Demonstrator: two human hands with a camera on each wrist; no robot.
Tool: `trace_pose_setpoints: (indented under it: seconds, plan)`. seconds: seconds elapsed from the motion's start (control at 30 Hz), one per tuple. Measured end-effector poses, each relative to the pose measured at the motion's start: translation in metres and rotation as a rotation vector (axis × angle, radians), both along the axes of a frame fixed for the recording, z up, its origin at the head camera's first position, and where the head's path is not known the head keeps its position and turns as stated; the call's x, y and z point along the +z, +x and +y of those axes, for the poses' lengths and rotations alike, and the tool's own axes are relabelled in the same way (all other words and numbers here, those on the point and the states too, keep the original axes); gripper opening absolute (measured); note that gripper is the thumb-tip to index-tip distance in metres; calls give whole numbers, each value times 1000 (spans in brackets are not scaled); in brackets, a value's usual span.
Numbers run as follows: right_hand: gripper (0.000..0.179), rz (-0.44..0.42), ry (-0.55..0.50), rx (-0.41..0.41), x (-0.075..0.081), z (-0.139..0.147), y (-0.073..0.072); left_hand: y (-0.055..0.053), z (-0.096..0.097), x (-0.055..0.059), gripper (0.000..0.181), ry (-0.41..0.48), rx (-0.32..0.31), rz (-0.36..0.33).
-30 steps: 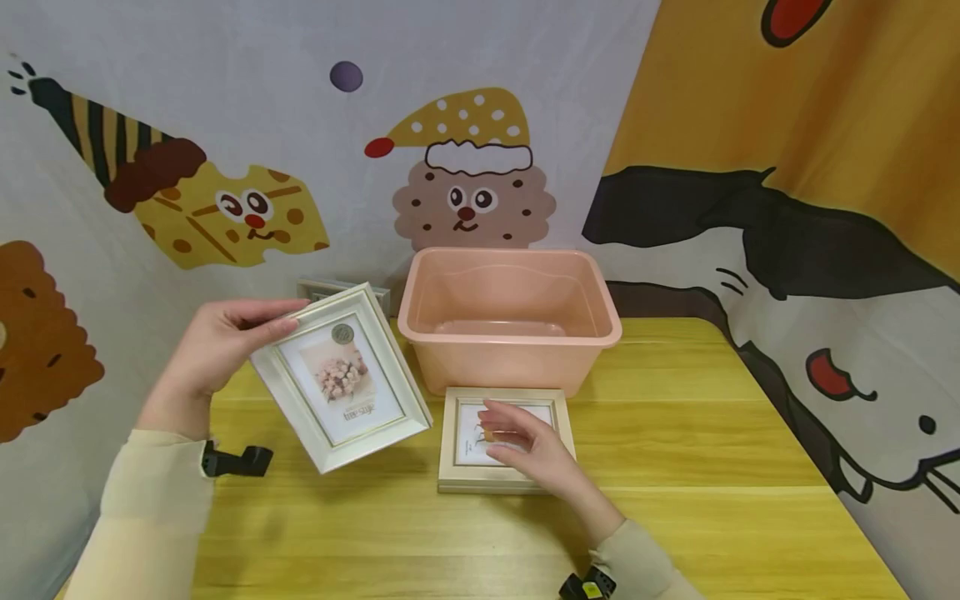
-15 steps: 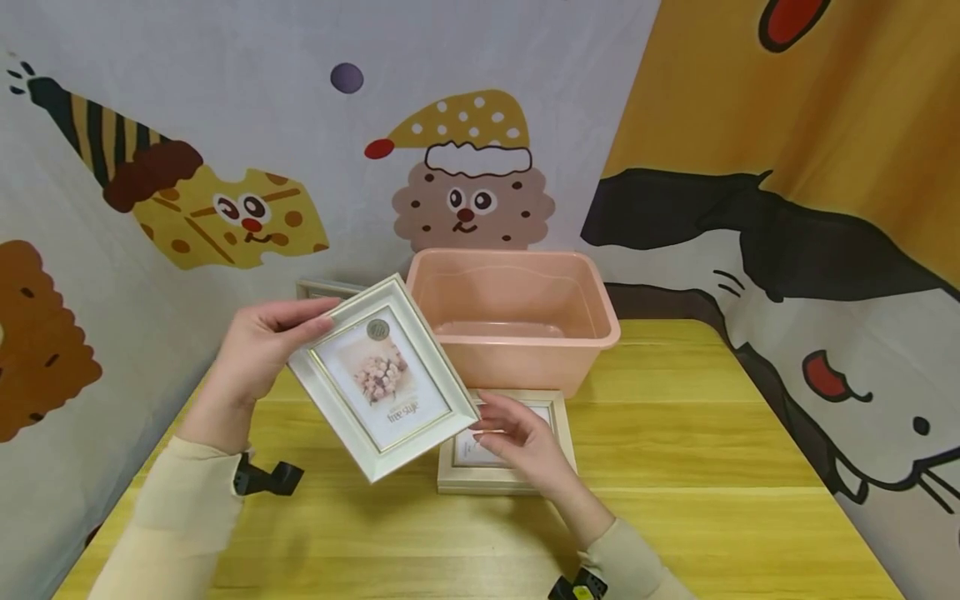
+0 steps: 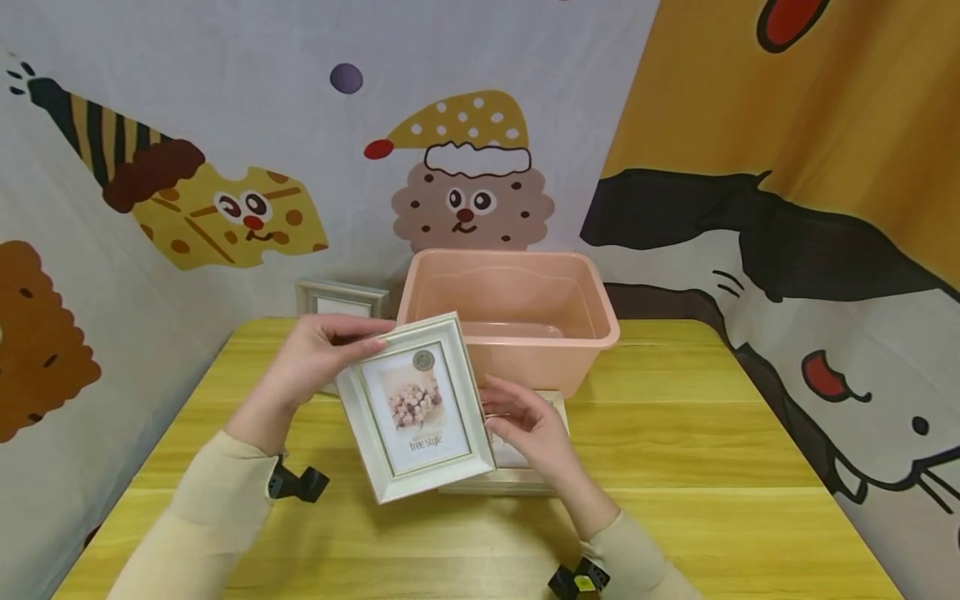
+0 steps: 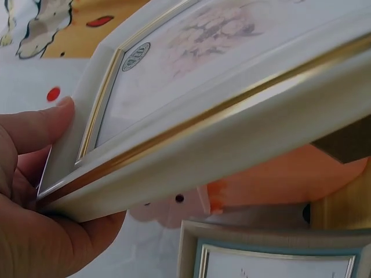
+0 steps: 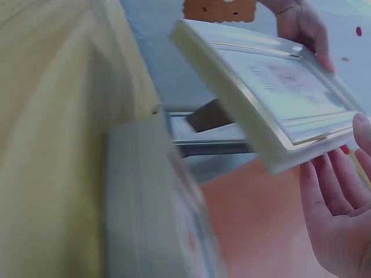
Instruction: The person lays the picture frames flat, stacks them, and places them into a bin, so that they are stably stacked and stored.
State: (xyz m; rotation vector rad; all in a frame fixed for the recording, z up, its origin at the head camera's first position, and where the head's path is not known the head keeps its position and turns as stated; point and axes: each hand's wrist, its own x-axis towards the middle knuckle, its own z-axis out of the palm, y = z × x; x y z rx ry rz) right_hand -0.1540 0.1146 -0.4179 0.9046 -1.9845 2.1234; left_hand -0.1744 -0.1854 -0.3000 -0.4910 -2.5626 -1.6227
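My left hand pinches the upper left corner of a white picture frame, thumb in front and fingers behind. It tilts in the air, its flower print facing me, and an easel leg sticks out behind. My right hand, fingers loosely extended, is at the frame's right edge; whether it touches is unclear. Below that hand lies a beige picture frame on the table, partly hidden and apparently stacked. In the right wrist view the right fingers are beside the frame's edge, with the thumb near its front.
A pink plastic bin stands at the back of the wooden table. To its left another picture frame stands upright, partly covered by the left hand. A cartoon-printed cloth hangs behind the table.
My left hand has carried the white frame rightward and slightly down, turning it more upright, to the right hand. The right hand has shifted only slightly. The upright frame behind now shows more.
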Motion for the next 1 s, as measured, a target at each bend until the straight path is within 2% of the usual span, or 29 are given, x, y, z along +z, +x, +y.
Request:
trace_pose_setpoints:
  seconds: [0.1,0.2,0.37,0.47,0.6,0.7,0.8,0.9,1.0]
  plan:
    - [53,45,-21,-8,13,-1,-4,0,10,0,26,-7,-47,0]
    - [55,72,1,-38,26,-1,-9,2,19,1,24,-24,-88,1]
    - [63,84,149,-106,48,2,-14,5,29,3,23,-45,-152,7]
    - [60,97,237,-123,56,6,-14,5,32,2,23,-37,-167,-2]
    - [50,94,260,-138,58,12,-12,0,33,-2,28,23,-179,-37]
    - [45,87,225,-148,53,17,-11,-5,34,-9,36,85,-196,-66]
    - [44,63,146,-142,45,23,-11,-9,33,-20,42,161,-222,-105]
    - [45,21,29,-122,37,33,-12,-11,33,-32,40,204,-272,-140]
    - [46,0,-78,-104,31,43,-14,-10,35,-43,38,208,-354,-161]
